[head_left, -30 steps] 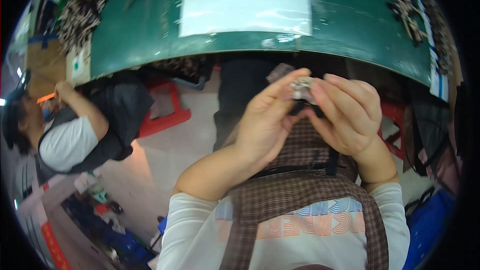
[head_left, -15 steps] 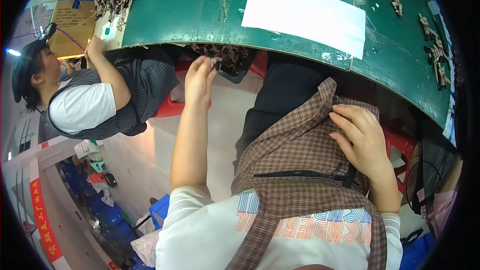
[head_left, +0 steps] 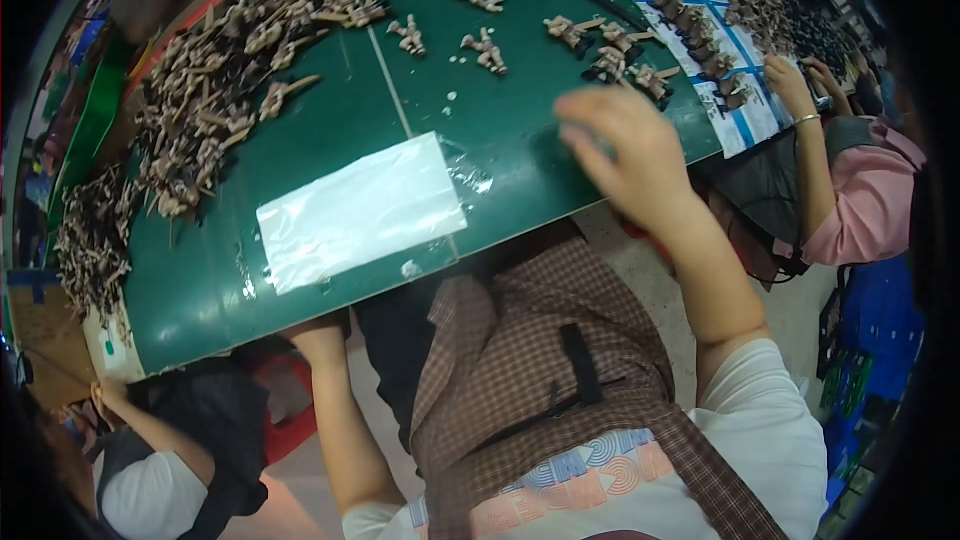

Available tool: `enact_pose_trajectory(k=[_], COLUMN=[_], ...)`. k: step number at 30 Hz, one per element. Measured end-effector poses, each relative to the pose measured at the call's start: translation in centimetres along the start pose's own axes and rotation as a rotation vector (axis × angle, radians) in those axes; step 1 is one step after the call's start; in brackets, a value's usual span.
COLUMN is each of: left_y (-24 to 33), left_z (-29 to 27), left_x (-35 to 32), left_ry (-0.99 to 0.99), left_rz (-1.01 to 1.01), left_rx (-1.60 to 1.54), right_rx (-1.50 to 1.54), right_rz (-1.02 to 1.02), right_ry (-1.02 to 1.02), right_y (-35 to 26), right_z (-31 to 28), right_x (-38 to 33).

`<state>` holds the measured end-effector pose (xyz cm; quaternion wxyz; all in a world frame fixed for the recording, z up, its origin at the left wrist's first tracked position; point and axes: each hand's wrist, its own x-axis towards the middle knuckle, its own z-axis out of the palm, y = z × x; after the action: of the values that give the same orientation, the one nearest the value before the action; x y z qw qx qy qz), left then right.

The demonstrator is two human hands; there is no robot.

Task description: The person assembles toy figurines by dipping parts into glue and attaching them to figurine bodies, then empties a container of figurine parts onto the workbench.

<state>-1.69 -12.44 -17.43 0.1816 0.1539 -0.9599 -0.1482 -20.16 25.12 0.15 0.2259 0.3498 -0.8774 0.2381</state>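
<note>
My right hand (head_left: 632, 140) is over the near right part of the green table (head_left: 350, 105), slightly blurred. Its fingers are stretched out, thumb apart, and I see nothing in them. Just beyond it lies a small group of figurines (head_left: 610, 62), beige and brown with dark lower parts and pale sticks. My left hand (head_left: 318, 334) reaches under the table's near edge, so its fingers are hidden. A white sheet (head_left: 360, 215) lies flat between my two hands. More loose figurines (head_left: 487, 50) are scattered past the sheet.
A large heap of figurines (head_left: 215, 95) covers the far left of the table. Rows of standing figurines (head_left: 690, 15) are on white paper with blue tape (head_left: 742, 125) at the right. A co-worker in a pink sleeve (head_left: 868, 195) works there; another co-worker (head_left: 170, 485) sits at lower left.
The view has swung toward the table and its right side. My right hand has gone from my apron to above the tabletop. My left hand, which held a small dark piece, is now under the edge.
</note>
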Motion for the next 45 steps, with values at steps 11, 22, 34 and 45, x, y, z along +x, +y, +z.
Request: enact_pose_trajectory(k=[11,22,34,45], left_y=[13.6,27.9,29.3,28.4], left_z=[-7.9,-5.2,-3.2,-2.7], left_x=[-5.3,5.5,8.0,7.2], left_ry=[0.244,-0.153,-0.384,-0.292], left_rz=[0.317,0.545,0.546,0.467], left_rx=[-0.291,-0.513,-0.577,-0.657], right_rx=[-0.353,0.254,-0.024,-0.287], right_rz=[0.323,0.034,-0.220,0.404], right_ry=[-0.516,-0.391,-0.271,-0.426], right_y=[10.7,4.0,8.0,2.5], right_z=[-1.8,-2.4,7.1,7.0], right_x=[10.3,3.1,9.7,11.3])
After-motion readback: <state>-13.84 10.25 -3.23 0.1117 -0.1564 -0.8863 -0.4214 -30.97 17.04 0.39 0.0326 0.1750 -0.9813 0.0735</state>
